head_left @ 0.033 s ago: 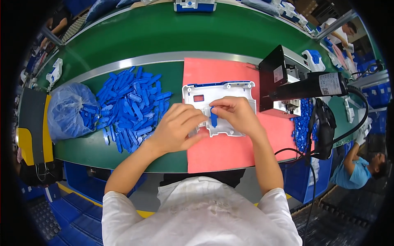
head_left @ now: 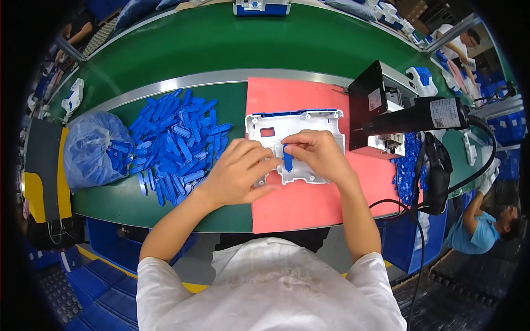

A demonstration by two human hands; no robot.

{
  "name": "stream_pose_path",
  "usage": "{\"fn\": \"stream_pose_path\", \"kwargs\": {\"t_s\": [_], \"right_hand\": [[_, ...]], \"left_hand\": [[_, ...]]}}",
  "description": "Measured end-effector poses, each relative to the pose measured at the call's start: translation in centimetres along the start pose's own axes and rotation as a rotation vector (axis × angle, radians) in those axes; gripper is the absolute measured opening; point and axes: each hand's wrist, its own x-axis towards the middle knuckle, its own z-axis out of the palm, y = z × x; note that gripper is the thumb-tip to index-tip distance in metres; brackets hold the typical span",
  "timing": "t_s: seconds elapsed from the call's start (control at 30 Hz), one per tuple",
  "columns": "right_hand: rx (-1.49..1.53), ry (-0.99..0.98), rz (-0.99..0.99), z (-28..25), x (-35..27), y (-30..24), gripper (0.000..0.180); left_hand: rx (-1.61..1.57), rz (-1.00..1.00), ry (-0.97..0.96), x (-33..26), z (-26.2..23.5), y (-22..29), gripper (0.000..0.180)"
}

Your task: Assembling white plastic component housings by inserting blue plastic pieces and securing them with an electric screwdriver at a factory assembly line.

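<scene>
A white plastic housing (head_left: pixel 292 128) with a blue strip along its far edge lies on the pink mat. My right hand (head_left: pixel 319 153) is closed over its middle, thumb and fingertips pinching the top end of a small blue elongated plastic piece (head_left: pixel 287 161). That piece points toward me against the housing's near part. On the housing's left side hovers my left hand (head_left: pixel 238 170), fingers bent and thumb held apart, with nothing visible between them. Its fingertips are close to the blue piece; whether they touch the housing is hard to see.
Left of the pink mat (head_left: pixel 298 212) lies a heap of blue plastic pieces (head_left: pixel 179 132), beside a clear bag (head_left: pixel 94 149) holding more. At right stand a black-panelled device (head_left: pixel 365 102), a black screwdriver-like tool (head_left: pixel 414 115) with a cable, and small blue parts (head_left: pixel 407 176). Other people work farther off.
My left hand has shifted very slightly, its thumb a little lower. The right hand and the blue piece stay in place.
</scene>
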Motion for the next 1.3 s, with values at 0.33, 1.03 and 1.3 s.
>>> {"fn": "stream_pose_path", "kwargs": {"t_s": [0.33,1.03,1.3], "right_hand": [[-0.296,0.112,-0.223,0.4,0.0,0.3,0.018],[0.2,1.223,-1.022,-9.2,-6.4,-5.5,0.033],[0.165,1.224,-0.821,-13.3,-5.9,-3.5,0.052]], "left_hand": [[0.117,0.105,-0.263,0.0,1.2,-0.9,0.049],[-0.049,0.032,-0.264,0.5,2.6,-1.0,0.046],[-0.031,0.09,-0.291,2.0,3.0,-1.3,0.042]]}}
